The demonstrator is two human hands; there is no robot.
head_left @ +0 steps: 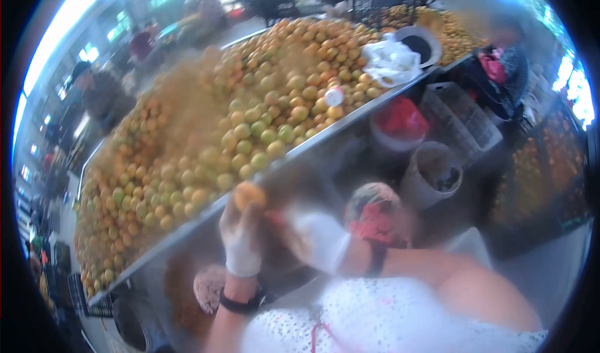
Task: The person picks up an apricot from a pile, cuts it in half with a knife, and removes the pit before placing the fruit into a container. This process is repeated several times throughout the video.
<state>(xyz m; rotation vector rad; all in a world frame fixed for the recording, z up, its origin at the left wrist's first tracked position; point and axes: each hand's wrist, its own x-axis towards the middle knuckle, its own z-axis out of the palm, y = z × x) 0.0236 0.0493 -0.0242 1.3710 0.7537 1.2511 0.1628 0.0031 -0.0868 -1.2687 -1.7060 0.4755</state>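
Note:
My left hand (242, 237), in a white glove with a dirty palm, is closed around an orange (250, 196) held up at the near edge of the fruit bin. My right hand (315, 239), also gloved, is close to its right and blurred. A small red thing (275, 217) shows at the right hand's fingertips; its kind cannot be made out. Beyond both hands, a long metal-edged bin (300, 148) is heaped with green and orange citrus fruit (269, 125).
A white plastic bag (392, 60) and a small white container (334, 95) lie on the fruit. At right stand a bucket with red contents (400, 125), a pale bucket (432, 175) and a plastic crate (462, 115). Another person (100, 94) stands across the bin.

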